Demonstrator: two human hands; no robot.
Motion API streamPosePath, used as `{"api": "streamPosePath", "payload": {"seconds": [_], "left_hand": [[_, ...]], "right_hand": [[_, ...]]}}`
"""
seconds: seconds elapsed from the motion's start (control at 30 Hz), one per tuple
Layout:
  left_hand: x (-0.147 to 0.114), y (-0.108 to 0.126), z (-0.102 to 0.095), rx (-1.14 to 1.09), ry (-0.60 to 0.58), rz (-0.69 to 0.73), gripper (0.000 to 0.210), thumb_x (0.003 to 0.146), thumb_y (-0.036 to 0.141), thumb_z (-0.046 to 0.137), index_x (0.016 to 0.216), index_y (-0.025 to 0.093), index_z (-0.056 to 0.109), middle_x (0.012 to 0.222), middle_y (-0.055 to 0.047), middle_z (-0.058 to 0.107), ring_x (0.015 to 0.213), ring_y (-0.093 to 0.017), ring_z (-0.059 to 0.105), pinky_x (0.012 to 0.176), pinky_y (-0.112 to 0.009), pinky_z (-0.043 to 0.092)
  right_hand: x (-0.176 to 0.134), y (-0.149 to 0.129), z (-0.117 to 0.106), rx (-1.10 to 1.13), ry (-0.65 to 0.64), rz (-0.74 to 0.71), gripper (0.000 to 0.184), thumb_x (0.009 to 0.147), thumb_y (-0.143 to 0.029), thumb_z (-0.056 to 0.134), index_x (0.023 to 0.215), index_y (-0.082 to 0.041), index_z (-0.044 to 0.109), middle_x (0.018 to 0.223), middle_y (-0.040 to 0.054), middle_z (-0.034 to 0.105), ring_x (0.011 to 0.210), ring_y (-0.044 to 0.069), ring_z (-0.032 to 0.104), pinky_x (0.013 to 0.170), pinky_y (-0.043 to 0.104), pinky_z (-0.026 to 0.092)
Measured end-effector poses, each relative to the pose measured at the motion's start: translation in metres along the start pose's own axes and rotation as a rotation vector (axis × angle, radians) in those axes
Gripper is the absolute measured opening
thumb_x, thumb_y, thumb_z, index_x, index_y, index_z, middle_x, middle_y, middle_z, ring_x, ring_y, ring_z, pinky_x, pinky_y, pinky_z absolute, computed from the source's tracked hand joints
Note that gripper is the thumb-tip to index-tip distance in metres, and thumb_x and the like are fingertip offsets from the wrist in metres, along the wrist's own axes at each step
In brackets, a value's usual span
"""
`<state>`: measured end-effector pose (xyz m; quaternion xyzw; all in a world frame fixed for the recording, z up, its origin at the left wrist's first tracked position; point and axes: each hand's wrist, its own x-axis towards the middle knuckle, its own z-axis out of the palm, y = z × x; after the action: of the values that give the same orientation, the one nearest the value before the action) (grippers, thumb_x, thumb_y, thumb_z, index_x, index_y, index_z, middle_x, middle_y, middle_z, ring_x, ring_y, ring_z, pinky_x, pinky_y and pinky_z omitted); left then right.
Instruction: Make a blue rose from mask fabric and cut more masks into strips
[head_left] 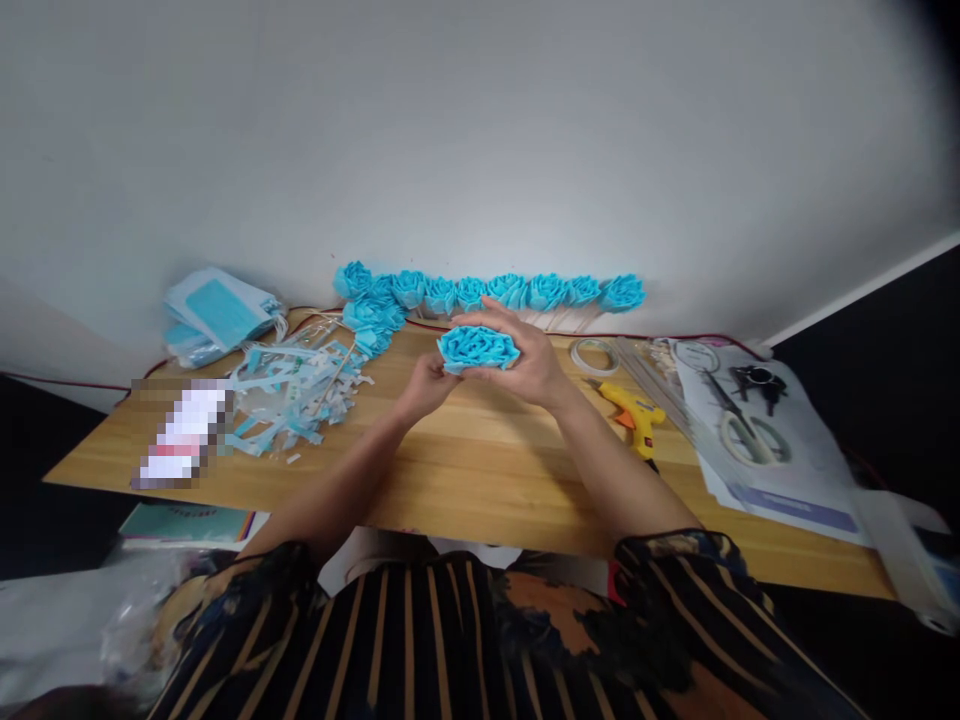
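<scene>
Blue paper rose (pixel 478 347) held above the bench (pixel 480 470) at centre, gripped between both hands.

Left hand (pixel 427 385) pinching the underside at 7 o'clock; right hand (pixel 525 360) cupped around the rim from 12 to 4 o'clock. Judged light, soft, easily crushed; best held at the base, not the petals. Scrap strips (pixel 289 400) at 9 o'clock, finished roses (pixel 495 292) at 12, glue gun (pixel 634 412) at 3. No legible writing.

The blue paper rose (pixel 478 347) is round, layered with folded petals. It faces up, held above the table (pixel 480 470) between both hands.
</scene>
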<state>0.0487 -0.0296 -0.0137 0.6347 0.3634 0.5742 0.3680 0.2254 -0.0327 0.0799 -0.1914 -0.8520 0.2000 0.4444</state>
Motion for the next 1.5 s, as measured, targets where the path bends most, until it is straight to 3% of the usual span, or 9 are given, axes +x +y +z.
{"api": "streamPosePath", "payload": {"seconds": [0.33,0.43,0.53,0.63,0.77,1.03,1.17,1.3,1.5], "left_hand": [[-0.002,0.012,0.002,0.034,-0.032,0.013,0.038,0.073,0.052,0.081,0.079,0.015,0.076,0.078,-0.005,0.075,0.079,-0.02,0.069,0.078,-0.03,0.056],[0.001,0.01,0.0,0.016,-0.016,0.002,0.04,0.07,0.054,0.083,0.074,0.015,0.075,0.074,-0.004,0.074,0.078,-0.021,0.069,0.077,-0.031,0.056],[0.002,0.007,-0.001,-0.025,-0.01,-0.028,0.041,0.069,0.056,0.081,0.07,0.015,0.076,0.071,-0.004,0.073,0.077,-0.021,0.069,0.074,-0.03,0.055],[0.002,0.006,-0.001,-0.02,0.037,-0.069,0.039,0.07,0.054,0.081,0.069,0.015,0.075,0.067,-0.004,0.071,0.068,-0.018,0.065,0.066,-0.028,0.052],[0.001,0.008,-0.002,-0.001,0.101,-0.056,0.032,0.069,0.045,0.082,0.066,0.014,0.073,0.062,-0.001,0.067,0.061,-0.014,0.058,0.062,-0.026,0.049],[0.003,0.013,-0.001,0.032,0.063,-0.006,0.032,0.07,0.045,0.078,0.063,0.015,0.069,0.065,-0.001,0.067,0.067,-0.016,0.059,0.066,-0.027,0.049],[0.002,0.011,0.001,0.001,0.059,-0.002,0.034,0.065,0.047,0.082,0.062,0.015,0.069,0.066,-0.002,0.068,0.068,-0.017,0.06,0.07,-0.029,0.051],[0.002,0.01,0.002,-0.006,0.065,-0.001,0.039,0.063,0.05,0.084,0.057,0.015,0.067,0.061,-0.001,0.066,0.062,-0.015,0.057,0.064,-0.028,0.05],[0.001,0.005,0.0,0.019,0.05,-0.025,0.037,0.065,0.052,0.084,0.067,0.016,0.073,0.069,-0.003,0.072,0.073,-0.019,0.065,0.074,-0.032,0.054]], "right_hand": [[-0.003,0.002,-0.004,0.031,0.079,0.106,0.047,0.08,-0.055,0.076,0.119,-0.03,0.07,0.118,0.0022,0.075,0.125,0.027,0.064,0.123,0.054,0.032],[0.0,0.003,-0.004,0.087,0.036,0.105,0.078,0.071,-0.064,0.08,0.138,-0.031,0.058,0.138,0.0062,0.066,0.136,0.03,0.056,0.125,0.055,0.029],[0.002,0.005,-0.005,0.147,0.007,0.115,0.112,0.063,-0.073,0.08,0.157,-0.033,0.033,0.157,0.0093,0.047,0.15,0.032,0.038,0.125,0.055,0.028],[0.002,0.008,-0.005,0.156,-0.003,0.149,0.122,0.064,-0.075,0.078,0.162,-0.034,0.018,0.163,0.0096,0.038,0.154,0.031,0.029,0.125,0.055,0.026],[0.0,0.01,-0.004,0.158,-0.021,0.158,0.125,0.066,-0.076,0.076,0.163,-0.032,0.011,0.164,0.0112,0.036,0.154,0.031,0.03,0.126,0.054,0.025],[-0.002,0.01,0.001,0.22,-0.05,0.141,0.126,0.066,-0.073,0.078,0.164,-0.03,0.01,0.163,0.0118,0.037,0.152,0.032,0.034,0.124,0.053,0.03],[-0.003,0.005,0.004,0.203,-0.071,0.154,0.12,0.07,-0.071,0.076,0.164,-0.031,0.011,0.16,0.0109,0.043,0.146,0.033,0.043,0.122,0.053,0.034],[-0.004,0.001,0.005,0.164,-0.048,0.129,0.11,0.077,-0.067,0.072,0.163,-0.032,0.012,0.155,0.0087,0.05,0.141,0.032,0.05,0.123,0.056,0.031],[-0.005,-0.002,0.003,0.126,-0.008,0.148,0.105,0.08,-0.069,0.068,0.163,-0.033,0.014,0.147,0.007,0.058,0.139,0.032,0.053,0.124,0.059,0.029]]}}
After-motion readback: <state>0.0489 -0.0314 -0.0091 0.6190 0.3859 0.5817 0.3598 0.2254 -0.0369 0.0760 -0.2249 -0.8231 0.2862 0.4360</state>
